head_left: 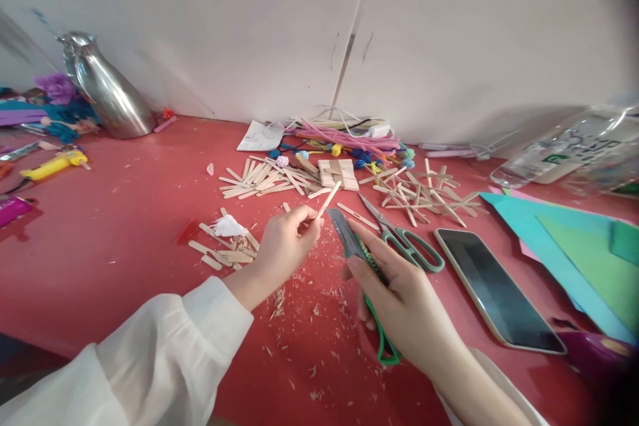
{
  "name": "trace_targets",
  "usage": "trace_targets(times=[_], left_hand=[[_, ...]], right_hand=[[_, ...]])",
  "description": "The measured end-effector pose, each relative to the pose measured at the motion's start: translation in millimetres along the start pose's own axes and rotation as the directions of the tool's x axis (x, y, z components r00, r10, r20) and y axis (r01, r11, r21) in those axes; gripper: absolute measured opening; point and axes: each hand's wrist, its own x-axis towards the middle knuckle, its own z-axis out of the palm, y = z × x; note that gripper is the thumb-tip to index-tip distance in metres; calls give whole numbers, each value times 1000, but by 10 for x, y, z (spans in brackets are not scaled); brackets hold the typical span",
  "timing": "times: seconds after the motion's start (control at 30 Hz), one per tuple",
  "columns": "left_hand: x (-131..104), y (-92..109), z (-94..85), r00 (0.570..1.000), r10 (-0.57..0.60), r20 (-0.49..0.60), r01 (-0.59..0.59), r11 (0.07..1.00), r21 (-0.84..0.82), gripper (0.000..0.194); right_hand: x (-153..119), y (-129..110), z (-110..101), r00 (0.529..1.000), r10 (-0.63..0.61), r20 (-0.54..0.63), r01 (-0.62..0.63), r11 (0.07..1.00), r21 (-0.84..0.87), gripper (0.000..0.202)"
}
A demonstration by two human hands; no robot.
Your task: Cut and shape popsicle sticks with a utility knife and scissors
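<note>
Pinched in the fingers of my left hand (pixel 292 236) is a wooden craft stick (pixel 329 198), its free end pointing up and away. My right hand (pixel 399 293) is wrapped round a green utility knife (pixel 367 259) with its blade out. The blade lies just right of the stick; a small gap shows between them. Wood shavings (pixel 314 309) are scattered on the red table (pixel 124 213) below both hands. Scissors (pixel 407 239) with grey-green handles lie beyond my right hand. Left of my left hand is a small heap of cut sticks (pixel 227 256) with a white scrap.
Piles of craft sticks (pixel 264 176) and crossed sticks (pixel 424 193) lie farther back, before pink pipe cleaners (pixel 349 136). A phone (pixel 499 289) and coloured paper (pixel 564 246) are at right. A metal jug (pixel 112 90) and yellow glue gun (pixel 54 165) stand left.
</note>
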Motion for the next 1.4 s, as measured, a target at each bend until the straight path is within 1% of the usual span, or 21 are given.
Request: trace_targets(times=[0.13,0.33,0.53,0.63,0.8,0.87,0.93,1.07,1.17,1.4], left_hand=[[-1,11,-2,999,31,13,-32,998,58,17],[-5,-24,22,992,127,-13,-123,978,167,14],[-1,-17,9,993,114,12,-114,972,206,15],[-1,9,-3,994,108,34,-113,970,214,17],[-12,29,-20,993,105,54,-114,969,220,19],[-15,28,-27,993,100,59,-111,969,219,19],[-14,28,-34,993,95,68,-107,970,217,20],[-3,30,-38,993,89,79,-104,973,206,19],[4,31,-28,996,50,80,-62,985,163,17],[-8,-3,12,997,-14,75,18,998,-53,14]], right_hand=[[6,4,8,1000,4,5,-4,1000,25,52],[16,-12,14,999,38,28,-41,996,82,51],[18,-11,23,998,52,31,-55,994,91,54],[18,39,31,1000,30,10,-30,999,22,53],[40,162,57,997,-65,-38,55,974,-219,52],[45,180,77,994,-97,-41,83,961,-263,53],[44,174,92,993,-107,-46,91,960,-267,54],[38,129,77,999,-32,-27,27,985,-171,54],[44,116,47,1000,0,-6,-1,995,-96,52],[33,121,41,996,-82,-41,71,973,-220,50]])
